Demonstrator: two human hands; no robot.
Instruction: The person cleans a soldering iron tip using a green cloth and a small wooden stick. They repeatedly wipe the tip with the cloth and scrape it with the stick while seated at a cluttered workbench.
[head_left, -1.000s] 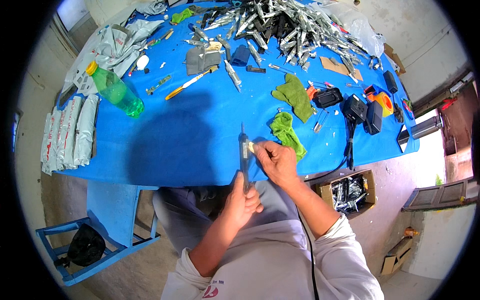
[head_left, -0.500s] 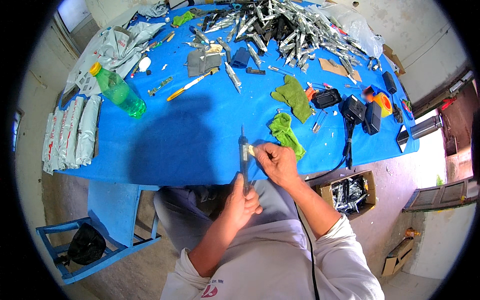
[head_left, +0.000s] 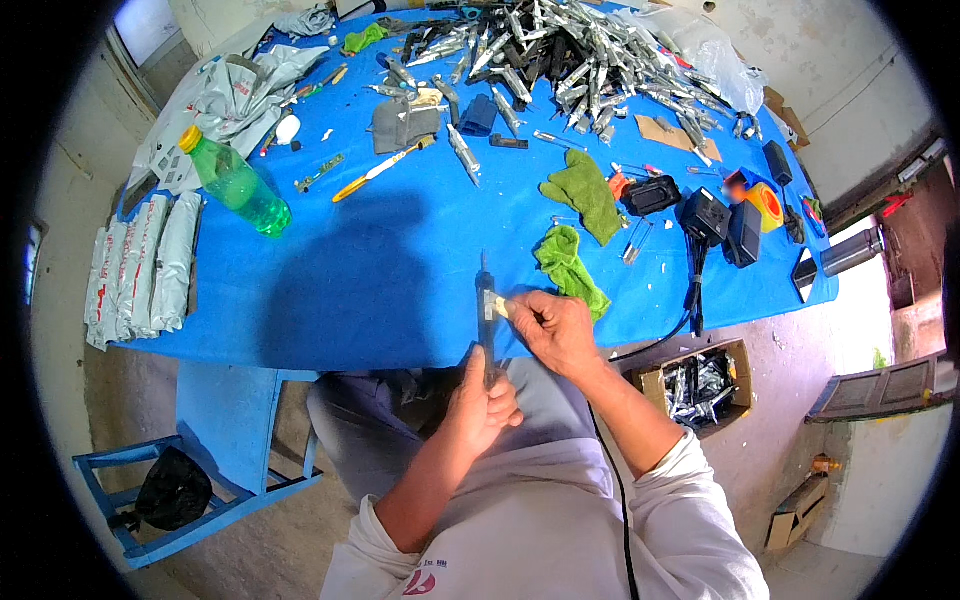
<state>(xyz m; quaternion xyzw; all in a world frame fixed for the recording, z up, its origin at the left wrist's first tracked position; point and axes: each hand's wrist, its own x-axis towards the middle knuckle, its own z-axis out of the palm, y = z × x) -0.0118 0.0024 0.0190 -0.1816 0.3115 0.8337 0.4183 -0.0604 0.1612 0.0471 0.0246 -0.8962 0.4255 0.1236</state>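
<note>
My left hand (head_left: 482, 408) is closed round the lower end of a dark pen-shaped device (head_left: 487, 318), its narrow tip pointing away from me. The device stands out over the table's near edge and has a pale band on its side. Fingers pinched, my right hand (head_left: 555, 330) presses a small cream-coloured piece (head_left: 502, 306) against that side. Whether the piece is cloth, paper or a label is too small to tell. Past my right hand lies a bright green cloth (head_left: 570, 268), with a darker green cloth (head_left: 583, 197) behind it.
A large heap of similar devices (head_left: 590, 60) covers the far side of the blue table (head_left: 350, 290). A green bottle (head_left: 240, 185) and wrapped silver packets (head_left: 140, 265) are on the left. Black adapters (head_left: 706, 218) with cables lie right. A cardboard box (head_left: 740, 385) of devices stands below.
Both hands keep the same grip on the device and the cream-coloured piece. Only a very slight shift of the view shows.
</note>
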